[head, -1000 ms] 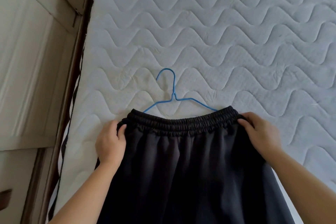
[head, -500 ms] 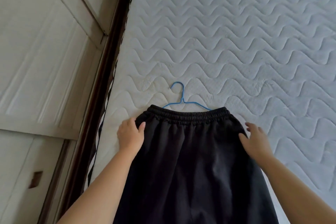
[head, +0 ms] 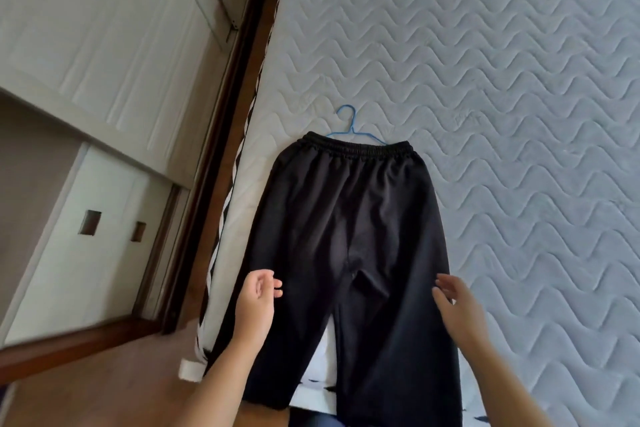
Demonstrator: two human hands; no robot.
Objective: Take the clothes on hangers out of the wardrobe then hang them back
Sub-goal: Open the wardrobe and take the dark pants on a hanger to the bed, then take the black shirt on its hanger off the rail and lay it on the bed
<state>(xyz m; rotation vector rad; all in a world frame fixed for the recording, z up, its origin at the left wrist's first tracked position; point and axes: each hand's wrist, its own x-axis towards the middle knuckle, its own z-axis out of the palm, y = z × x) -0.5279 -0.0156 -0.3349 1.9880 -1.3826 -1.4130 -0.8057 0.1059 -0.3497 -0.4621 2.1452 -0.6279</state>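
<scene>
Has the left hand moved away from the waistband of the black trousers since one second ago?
Yes. The left hand left the waistband and drew back toward the person, away from the blue hanger.

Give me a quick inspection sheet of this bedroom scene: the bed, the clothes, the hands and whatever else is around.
Surface: quilted white mattress with wavy stitching.
Job's things: black trousers lie flat on it, waistband away from the person; blue wire hanger shows its hook beyond the waistband.
Clutter: nothing seen.
Hands: left hand loosely curled, holds nothing; right hand relaxed, holds nothing; both over the trouser legs.
Cables: nothing seen.
Surroundings: pale wardrobe doors on the left; brown floor.
</scene>
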